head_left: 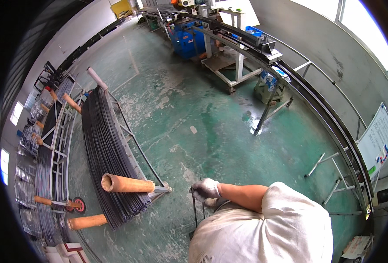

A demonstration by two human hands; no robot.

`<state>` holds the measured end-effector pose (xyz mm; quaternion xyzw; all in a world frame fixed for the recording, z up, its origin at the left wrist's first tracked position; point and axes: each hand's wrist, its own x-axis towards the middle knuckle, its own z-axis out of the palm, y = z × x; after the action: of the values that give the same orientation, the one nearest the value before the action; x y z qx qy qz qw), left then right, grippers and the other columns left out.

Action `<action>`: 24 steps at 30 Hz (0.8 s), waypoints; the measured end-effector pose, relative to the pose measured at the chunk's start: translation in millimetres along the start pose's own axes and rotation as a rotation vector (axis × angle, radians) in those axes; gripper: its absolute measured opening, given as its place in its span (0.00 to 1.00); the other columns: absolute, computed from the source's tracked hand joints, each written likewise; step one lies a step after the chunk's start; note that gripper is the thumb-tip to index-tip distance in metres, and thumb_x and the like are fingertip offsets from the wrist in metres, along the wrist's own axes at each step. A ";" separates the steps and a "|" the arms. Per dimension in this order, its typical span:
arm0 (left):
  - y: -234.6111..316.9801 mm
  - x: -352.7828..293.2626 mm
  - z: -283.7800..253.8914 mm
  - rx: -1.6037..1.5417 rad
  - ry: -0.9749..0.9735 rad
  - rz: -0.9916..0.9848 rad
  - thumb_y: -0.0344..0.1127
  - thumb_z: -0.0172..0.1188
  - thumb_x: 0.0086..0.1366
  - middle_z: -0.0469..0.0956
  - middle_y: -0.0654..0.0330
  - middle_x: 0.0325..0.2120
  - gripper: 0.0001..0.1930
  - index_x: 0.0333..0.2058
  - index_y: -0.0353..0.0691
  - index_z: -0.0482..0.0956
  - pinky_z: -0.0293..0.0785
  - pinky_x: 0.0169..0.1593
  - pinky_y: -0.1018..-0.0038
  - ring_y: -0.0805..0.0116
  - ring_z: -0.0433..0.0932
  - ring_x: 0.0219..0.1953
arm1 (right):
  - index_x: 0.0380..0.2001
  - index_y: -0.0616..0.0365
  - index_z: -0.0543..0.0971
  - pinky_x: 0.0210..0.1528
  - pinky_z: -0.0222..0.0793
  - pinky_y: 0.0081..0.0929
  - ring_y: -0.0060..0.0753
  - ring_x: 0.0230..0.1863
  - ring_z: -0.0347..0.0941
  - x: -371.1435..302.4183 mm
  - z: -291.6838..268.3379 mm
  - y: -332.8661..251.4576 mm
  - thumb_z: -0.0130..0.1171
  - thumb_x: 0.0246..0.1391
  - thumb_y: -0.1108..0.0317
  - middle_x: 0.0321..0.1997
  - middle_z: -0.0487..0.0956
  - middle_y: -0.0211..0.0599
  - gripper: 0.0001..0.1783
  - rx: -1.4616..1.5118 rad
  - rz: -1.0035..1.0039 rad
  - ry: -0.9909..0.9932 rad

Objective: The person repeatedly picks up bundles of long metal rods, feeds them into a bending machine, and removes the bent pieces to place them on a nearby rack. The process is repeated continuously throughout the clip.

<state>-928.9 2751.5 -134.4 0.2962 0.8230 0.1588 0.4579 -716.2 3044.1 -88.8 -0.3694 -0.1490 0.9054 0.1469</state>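
In a pale knitted work glove, my right hand [206, 188] reaches out from the white sleeve at lower right. Its fingers are closed around the end of a thin dark metal frame [195, 208], whose two narrow bars run downward; its lower part is hidden by my shirt. Just under that hand shows a small part of another pale glove, my left hand [210, 202], its fingers mostly hidden. To the left of my hands stands a metal rack [126, 140] loaded with long thin black strips [108, 162]. A brown cardboard tube [130, 184] sleeves its nearest arm.
Further left, another rack [60, 153] carries more strips and wrapped bundles. A long curved roller track [330, 116] on legs runs along the right wall. A blue bin [187, 41] stands at the back; a whiteboard [378, 136] leans at right. Green worn floor [180, 118] lies between.
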 end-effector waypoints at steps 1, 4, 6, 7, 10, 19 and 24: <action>2.3 2.4 0.5 0.005 -0.003 0.004 0.57 0.75 0.69 0.93 0.53 0.42 0.25 0.50 0.39 0.91 0.84 0.52 0.64 0.66 0.91 0.45 | 0.42 0.58 0.84 0.32 0.79 0.35 0.33 0.28 0.79 -0.7 1.3 -0.1 0.56 0.76 0.61 0.29 0.81 0.33 0.13 -0.017 -0.008 0.017; 9.0 8.4 2.0 0.012 -0.010 0.011 0.56 0.75 0.69 0.93 0.53 0.42 0.25 0.50 0.39 0.91 0.84 0.52 0.64 0.66 0.91 0.45 | 0.41 0.58 0.84 0.32 0.79 0.34 0.33 0.27 0.79 -7.8 3.3 0.5 0.57 0.76 0.61 0.29 0.81 0.33 0.13 -0.095 -0.055 0.039; 13.8 12.2 2.8 0.017 -0.015 0.013 0.56 0.75 0.69 0.93 0.53 0.41 0.25 0.50 0.39 0.91 0.84 0.52 0.64 0.66 0.91 0.45 | 0.40 0.57 0.84 0.33 0.79 0.35 0.33 0.28 0.79 -15.7 3.4 -1.7 0.57 0.76 0.61 0.29 0.82 0.33 0.13 -0.147 -0.090 0.015; 17.9 15.1 2.5 0.021 -0.014 0.016 0.56 0.75 0.69 0.93 0.53 0.41 0.25 0.50 0.39 0.91 0.84 0.52 0.64 0.66 0.91 0.45 | 0.41 0.57 0.84 0.33 0.79 0.35 0.32 0.28 0.80 -16.5 3.4 -2.9 0.58 0.77 0.61 0.29 0.82 0.32 0.13 -0.145 -0.088 0.013; 30.7 22.5 3.3 0.026 -0.015 0.027 0.56 0.75 0.69 0.93 0.53 0.41 0.25 0.50 0.39 0.91 0.84 0.52 0.64 0.66 0.91 0.45 | 0.46 0.53 0.87 0.30 0.77 0.32 0.28 0.27 0.79 -13.9 0.7 -1.9 0.59 0.80 0.51 0.29 0.83 0.29 0.18 -0.116 -0.131 0.018; 44.8 27.6 -1.0 0.016 0.009 0.012 0.56 0.76 0.69 0.93 0.53 0.41 0.26 0.50 0.38 0.91 0.84 0.52 0.64 0.66 0.91 0.45 | 0.44 0.57 0.84 0.33 0.78 0.31 0.27 0.28 0.80 -15.4 16.8 -16.9 0.63 0.79 0.53 0.29 0.83 0.31 0.17 -0.314 -0.337 -0.006; 33.5 19.2 -1.9 -0.015 0.042 -0.019 0.56 0.76 0.69 0.93 0.53 0.41 0.26 0.50 0.38 0.91 0.84 0.52 0.64 0.67 0.91 0.45 | 0.43 0.57 0.85 0.33 0.78 0.31 0.27 0.27 0.80 -12.4 24.9 -26.0 0.64 0.78 0.54 0.29 0.84 0.31 0.17 -0.370 -0.333 0.048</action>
<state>-926.8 2789.6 -128.2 0.2816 0.8340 0.1669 0.4442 -721.5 3059.2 -54.2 -0.3818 -0.3675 0.8170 0.2274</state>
